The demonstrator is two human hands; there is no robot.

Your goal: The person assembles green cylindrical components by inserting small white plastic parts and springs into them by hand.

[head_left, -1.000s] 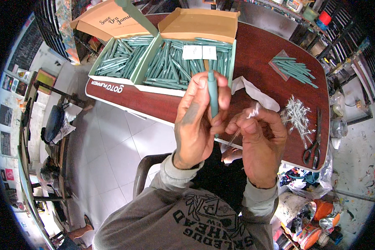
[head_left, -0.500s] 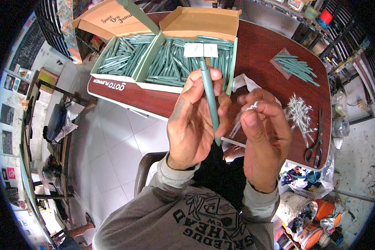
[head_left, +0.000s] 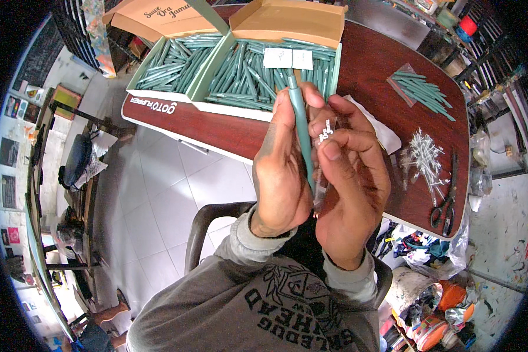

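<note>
My left hand (head_left: 278, 176) is closed around a teal pen (head_left: 302, 123), held nearly upright with its clicker end up and its pointed end toward me. My right hand (head_left: 355, 193) pinches a small clear strip with white lettering (head_left: 325, 131) between thumb and fingers. The strip is right beside the pen's barrel; whether it touches it I cannot tell. Beyond my hands, two open boxes (head_left: 228, 110) hold many teal pens. Two small white cards (head_left: 277, 58) lie over the pens in the right box.
Right of my hands, a pile of clear strips with white print (head_left: 425, 158) lies on the dark red table (head_left: 369, 64). Scissors (head_left: 443, 214) and a dark slim tool rest near its right edge. More teal pens (head_left: 422, 91) lie on a clear bag; white paper (head_left: 384, 129) is nearer.
My right hand has moved left and brought the clear strip up beside the pen. My left hand still holds the pen, now turned slightly. The whole view has shifted a little.
</note>
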